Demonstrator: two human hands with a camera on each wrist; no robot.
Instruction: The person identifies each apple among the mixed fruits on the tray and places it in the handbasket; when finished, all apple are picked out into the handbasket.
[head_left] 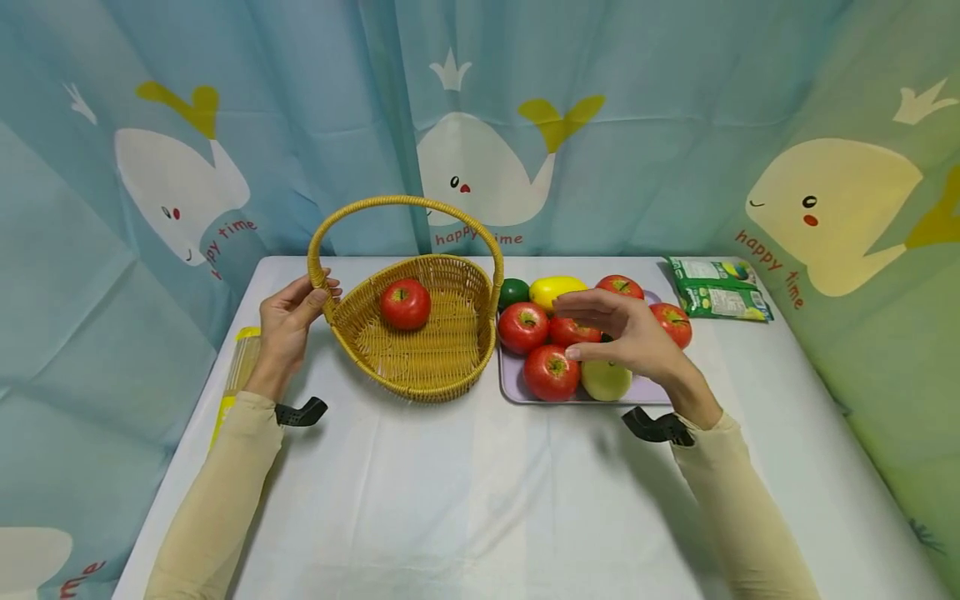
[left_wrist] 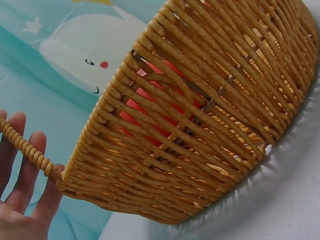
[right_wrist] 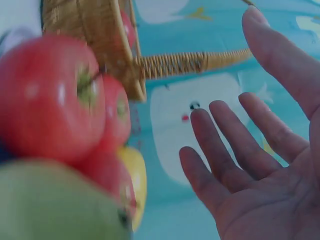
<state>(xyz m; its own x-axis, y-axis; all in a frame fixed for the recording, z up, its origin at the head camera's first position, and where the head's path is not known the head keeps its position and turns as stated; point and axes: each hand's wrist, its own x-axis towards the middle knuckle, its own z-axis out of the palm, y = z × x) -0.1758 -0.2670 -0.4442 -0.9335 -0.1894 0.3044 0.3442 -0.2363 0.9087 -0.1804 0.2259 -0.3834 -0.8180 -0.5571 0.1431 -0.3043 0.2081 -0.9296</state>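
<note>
A wicker basket (head_left: 420,358) with a tall arched handle stands on the table, one red apple (head_left: 406,304) inside it. My left hand (head_left: 288,321) holds the handle low on its left side, thumb in front and fingers behind; the left wrist view shows those fingers (left_wrist: 22,175) behind the wrapped handle (left_wrist: 25,147). Over the fruit tray (head_left: 513,392) hovers my right hand (head_left: 626,333), fingers spread from the thumb, nothing between them. Beneath and around it lie several red apples (head_left: 551,373), a pale green fruit (head_left: 606,380) and a yellow fruit (head_left: 557,292).
A dark green fruit (head_left: 513,294) lies at the tray's back left corner. Green packets (head_left: 720,287) lie at the table's back right. Left of the basket, a yellow-edged clear package (head_left: 238,367) lies partly behind my left arm. A whale-print curtain (head_left: 480,125) surrounds the table.
</note>
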